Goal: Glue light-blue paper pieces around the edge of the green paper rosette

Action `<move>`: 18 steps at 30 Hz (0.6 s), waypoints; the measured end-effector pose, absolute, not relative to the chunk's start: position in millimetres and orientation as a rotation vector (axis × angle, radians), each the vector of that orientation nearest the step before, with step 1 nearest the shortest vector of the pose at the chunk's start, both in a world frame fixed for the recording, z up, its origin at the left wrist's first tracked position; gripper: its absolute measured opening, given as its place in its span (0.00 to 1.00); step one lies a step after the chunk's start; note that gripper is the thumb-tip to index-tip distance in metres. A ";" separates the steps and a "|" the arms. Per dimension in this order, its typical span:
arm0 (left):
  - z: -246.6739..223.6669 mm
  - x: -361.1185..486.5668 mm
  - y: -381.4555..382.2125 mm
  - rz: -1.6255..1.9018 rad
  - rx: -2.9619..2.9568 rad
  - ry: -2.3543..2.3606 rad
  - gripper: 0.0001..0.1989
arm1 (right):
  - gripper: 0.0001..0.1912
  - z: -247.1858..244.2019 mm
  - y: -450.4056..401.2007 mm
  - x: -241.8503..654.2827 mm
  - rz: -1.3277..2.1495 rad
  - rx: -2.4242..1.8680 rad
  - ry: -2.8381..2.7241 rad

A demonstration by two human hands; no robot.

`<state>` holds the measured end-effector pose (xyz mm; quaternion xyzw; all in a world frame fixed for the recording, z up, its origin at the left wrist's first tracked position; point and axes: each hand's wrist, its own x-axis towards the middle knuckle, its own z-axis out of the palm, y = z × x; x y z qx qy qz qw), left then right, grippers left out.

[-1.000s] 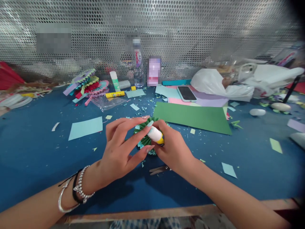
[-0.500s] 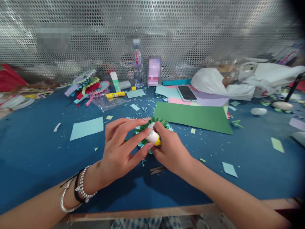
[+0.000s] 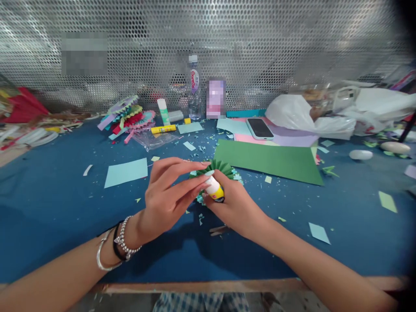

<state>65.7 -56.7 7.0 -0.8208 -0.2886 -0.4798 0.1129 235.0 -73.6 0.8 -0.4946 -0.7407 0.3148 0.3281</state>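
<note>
A small glue stick (image 3: 217, 191), yellow at one end and white at the other, is held tilted over the middle of the table. My right hand (image 3: 238, 203) wraps round its yellow body. The fingertips of my left hand (image 3: 170, 195) pinch its white end, while the other fingers stretch above. Beneath both hands lies a pleated green paper rosette (image 3: 221, 165), edged with light-blue paper pieces; the hands hide much of it. Just behind the rosette is a green paper sheet (image 3: 269, 162).
To the left are a light-blue paper piece (image 3: 126, 172) and pleated paper ribbons (image 3: 125, 115). Farther back stand a green-and-white glue stick (image 3: 163, 112) and a water bottle (image 3: 194, 91). A phone (image 3: 260, 128) rests on coloured sheets, beside white plastic bags (image 3: 289, 112). Paper scraps are scattered about.
The glue stick's yellow body shows more now, with my left fingers drawn slightly closer together at its white end. The whole view has shifted a little, so things appear farther right.
</note>
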 end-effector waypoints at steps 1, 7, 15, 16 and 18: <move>8.1 64.2 -55.5 -1.422 -2.392 -0.848 0.14 | 0.11 1.0 -72.9 235.9 0.811 -1.315 -1.939; 14.1 50.9 -29.9 -1.327 -2.279 -1.050 0.08 | 0.11 1.4 -56.5 252.7 0.855 -1.509 -1.723; -3.0 47.4 -12.7 -0.638 -2.676 -1.275 0.09 | 0.10 0.5 -41.9 264.4 0.801 -1.544 -1.624; -3.5 47.5 -13.9 -0.616 -2.692 -1.290 0.09 | 0.10 0.5 -42.1 264.1 0.805 -1.548 -1.629; -3.0 47.2 -15.8 -0.629 -2.694 -1.311 0.08 | 0.10 0.2 -42.6 263.6 0.801 -1.547 -1.638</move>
